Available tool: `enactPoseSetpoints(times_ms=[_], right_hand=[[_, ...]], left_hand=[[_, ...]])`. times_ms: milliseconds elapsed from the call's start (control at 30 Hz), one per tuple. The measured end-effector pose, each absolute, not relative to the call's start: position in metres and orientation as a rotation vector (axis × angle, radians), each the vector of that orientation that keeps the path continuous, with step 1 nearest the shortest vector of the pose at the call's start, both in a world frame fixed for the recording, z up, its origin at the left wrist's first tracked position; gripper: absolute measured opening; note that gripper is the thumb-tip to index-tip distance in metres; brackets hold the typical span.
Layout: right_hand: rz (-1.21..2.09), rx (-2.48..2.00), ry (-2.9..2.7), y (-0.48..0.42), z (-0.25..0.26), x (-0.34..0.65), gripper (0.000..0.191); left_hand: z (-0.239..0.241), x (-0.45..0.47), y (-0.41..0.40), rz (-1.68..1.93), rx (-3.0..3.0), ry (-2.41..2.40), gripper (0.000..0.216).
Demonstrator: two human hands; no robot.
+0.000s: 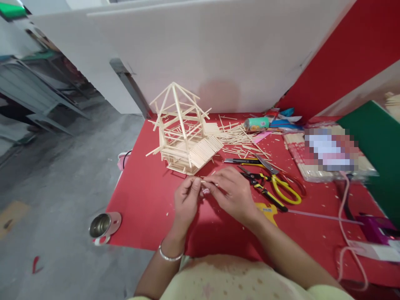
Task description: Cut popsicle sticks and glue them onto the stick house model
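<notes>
Just in front of a small wooden-stick pavilion model [176, 125], both of my hands meet with the fingers pinched. My left hand [187, 198] and my right hand [233, 193] close on a short wooden stick [204, 182] held between them. Most of the stick is hidden by my fingers. The model has a pointed open roof frame, and a slatted panel [206, 151] slopes at its right front. Loose thin sticks [237, 139] lie piled to the right of it.
Right of my hands lie scissors with yellow handles [286, 189], black-and-yellow pliers [265, 193] and a utility knife [240, 161]. A green can [256, 123] rests behind. A metal cup [104, 225] stands at the left edge of the red table [140, 200]. A white panel [218, 54] closes the back.
</notes>
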State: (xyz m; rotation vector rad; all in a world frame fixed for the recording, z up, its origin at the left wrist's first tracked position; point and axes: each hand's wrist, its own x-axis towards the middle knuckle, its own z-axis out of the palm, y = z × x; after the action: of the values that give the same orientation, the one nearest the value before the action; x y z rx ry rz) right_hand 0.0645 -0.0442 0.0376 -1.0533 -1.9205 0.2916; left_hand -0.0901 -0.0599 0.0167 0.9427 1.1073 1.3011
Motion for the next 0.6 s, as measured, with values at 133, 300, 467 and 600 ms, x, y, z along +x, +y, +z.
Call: enactPoseSetpoints(times_ms=[133,300,467,600], right_hand=[[0.229,-1.043,-1.803,-0.04,0.039,0.059,0.017],[0.072,-1.03,-1.787,-0.034,0.035,0.05,0.018],[-0.058,-1.036,-1.757,-0.028,0.028,0.041,0.021],[-0.09,-1.036,-1.772,-0.023,0.026,0.037,0.025]], left_hand=[[0.014,-0.093,-0.054,1.398,0.847,1.144,0.033],[0.012,-0.092,-0.042,1.562,0.776,1.216,0.03],[0.016,-0.094,-0.034,1.618,0.84,1.185,0.029],[0.02,-0.095,-0.03,1.588,0.794,1.126,0.026]])
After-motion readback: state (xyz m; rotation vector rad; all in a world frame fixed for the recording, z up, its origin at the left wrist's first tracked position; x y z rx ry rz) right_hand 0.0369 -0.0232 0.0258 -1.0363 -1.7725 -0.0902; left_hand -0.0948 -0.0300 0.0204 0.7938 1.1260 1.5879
